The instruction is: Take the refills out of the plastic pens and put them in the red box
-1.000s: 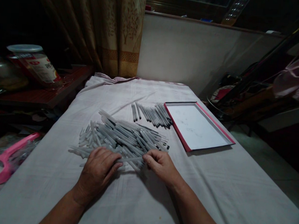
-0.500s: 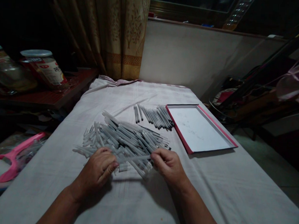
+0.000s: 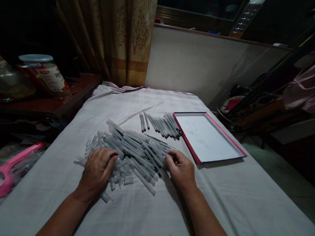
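A heap of translucent pen barrels (image 3: 135, 148), some with dark refills inside, lies on the cloth between my hands. Short clear pen caps (image 3: 128, 180) are scattered along its near side. My left hand (image 3: 99, 169) is over the left part of the heap, fingers curled down and thumb close to the index finger; whatever it grips is hidden. At the heap's right edge, my right hand (image 3: 181, 169) has thumb and fingers bent together by the barrels, and its grip is too unclear to identify a thing. Beyond the heap, a row of dark-tipped pens (image 3: 162, 125) lies side by side.
A shallow red-edged box lid (image 3: 211, 137) with a white inside lies right of the row. Pink scissors-like handles (image 3: 7, 170) and plastic bags are at the left. Jars (image 3: 46, 75) stand on a dark red side table (image 3: 69, 102). A patterned curtain (image 3: 132, 40) hangs behind.
The clear pen barrel stretched between both hands is no longer seen there. My hands have moved apart, the left one leftward over the heap, the right slightly rightward. The view has shifted slightly.
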`<act>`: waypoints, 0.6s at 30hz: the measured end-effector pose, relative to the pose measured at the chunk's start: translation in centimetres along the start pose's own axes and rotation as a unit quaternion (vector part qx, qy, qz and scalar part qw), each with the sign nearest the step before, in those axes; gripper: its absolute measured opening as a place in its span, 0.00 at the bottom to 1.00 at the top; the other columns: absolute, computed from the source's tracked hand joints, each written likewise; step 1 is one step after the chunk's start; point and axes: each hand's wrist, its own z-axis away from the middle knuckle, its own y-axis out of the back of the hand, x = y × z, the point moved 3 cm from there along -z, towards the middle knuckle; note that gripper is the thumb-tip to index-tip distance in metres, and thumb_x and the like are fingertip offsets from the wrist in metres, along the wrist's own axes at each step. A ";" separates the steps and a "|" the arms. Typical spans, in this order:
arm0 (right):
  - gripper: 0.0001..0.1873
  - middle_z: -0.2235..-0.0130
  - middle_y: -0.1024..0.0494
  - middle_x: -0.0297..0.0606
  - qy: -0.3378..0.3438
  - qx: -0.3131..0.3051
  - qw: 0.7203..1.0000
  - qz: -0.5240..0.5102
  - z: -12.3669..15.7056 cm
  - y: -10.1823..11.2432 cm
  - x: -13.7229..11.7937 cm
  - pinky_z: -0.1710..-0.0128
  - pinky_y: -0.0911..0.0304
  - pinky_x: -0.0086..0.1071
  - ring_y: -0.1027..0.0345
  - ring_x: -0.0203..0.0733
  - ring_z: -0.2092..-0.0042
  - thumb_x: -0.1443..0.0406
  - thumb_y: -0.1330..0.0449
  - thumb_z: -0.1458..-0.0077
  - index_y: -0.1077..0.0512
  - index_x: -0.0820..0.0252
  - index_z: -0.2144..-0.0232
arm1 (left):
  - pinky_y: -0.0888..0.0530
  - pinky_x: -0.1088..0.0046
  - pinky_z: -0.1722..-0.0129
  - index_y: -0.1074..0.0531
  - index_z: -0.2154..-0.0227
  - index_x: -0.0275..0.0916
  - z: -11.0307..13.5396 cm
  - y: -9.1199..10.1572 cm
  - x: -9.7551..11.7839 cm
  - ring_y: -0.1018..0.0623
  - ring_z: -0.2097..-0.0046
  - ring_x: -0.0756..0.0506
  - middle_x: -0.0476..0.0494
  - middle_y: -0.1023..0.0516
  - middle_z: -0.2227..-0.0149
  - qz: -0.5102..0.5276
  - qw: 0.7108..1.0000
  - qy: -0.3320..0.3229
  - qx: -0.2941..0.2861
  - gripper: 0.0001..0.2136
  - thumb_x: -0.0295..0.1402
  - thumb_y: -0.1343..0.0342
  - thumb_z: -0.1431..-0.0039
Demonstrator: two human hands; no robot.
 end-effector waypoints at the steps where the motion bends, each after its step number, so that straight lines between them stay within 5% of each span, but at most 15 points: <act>1: 0.10 0.72 0.20 0.36 0.013 -0.014 1.000 0.014 0.1 -0.1 0.0 0.68 0.35 0.31 0.29 0.40 0.71 0.61 0.43 0.45 0.24 0.57 0.72 | 0.30 0.63 0.53 0.28 0.56 0.42 0.2 -0.3 -0.1 0.24 0.57 0.42 0.44 0.21 0.61 -0.006 1.000 0.006 -0.013 0.11 0.38 0.54 0.30; 5: 0.09 0.69 0.20 0.38 0.047 -0.035 0.997 0.045 0.3 0.0 -0.2 0.65 0.34 0.31 0.26 0.41 0.67 0.62 0.43 0.44 0.23 0.57 0.71 | 0.33 0.57 0.46 0.30 0.46 0.44 0.9 -1.1 -0.4 0.26 0.48 0.39 0.41 0.23 0.50 -0.020 0.999 0.017 -0.036 0.16 0.38 0.56 0.30; 12: 0.11 0.65 0.18 0.40 0.069 -0.102 0.985 0.123 -3.8 0.3 -2.2 0.61 0.35 0.33 0.25 0.42 0.64 0.64 0.44 0.40 0.21 0.58 0.67 | 0.31 0.59 0.48 0.29 0.48 0.44 1.3 -0.9 -0.8 0.24 0.50 0.40 0.42 0.21 0.52 -0.011 1.000 0.010 0.002 0.13 0.35 0.54 0.30; 15: 0.15 0.55 0.18 0.42 0.060 -0.215 0.940 0.257 -7.5 -2.2 -4.0 0.55 0.36 0.32 0.25 0.43 0.55 0.63 0.48 0.35 0.20 0.56 0.57 | 0.30 0.60 0.49 0.29 0.50 0.42 1.4 -0.6 -1.3 0.23 0.51 0.40 0.42 0.20 0.54 -0.017 1.000 0.013 0.013 0.12 0.35 0.53 0.31; 18: 0.16 0.53 0.17 0.45 0.059 -0.260 0.918 0.293 -10.7 -5.8 -5.6 0.56 0.36 0.34 0.24 0.47 0.53 0.58 0.46 0.35 0.20 0.56 0.57 | 0.29 0.61 0.51 0.29 0.51 0.41 1.4 -0.5 -1.7 0.22 0.52 0.41 0.41 0.20 0.55 -0.024 0.999 0.020 0.024 0.11 0.34 0.52 0.31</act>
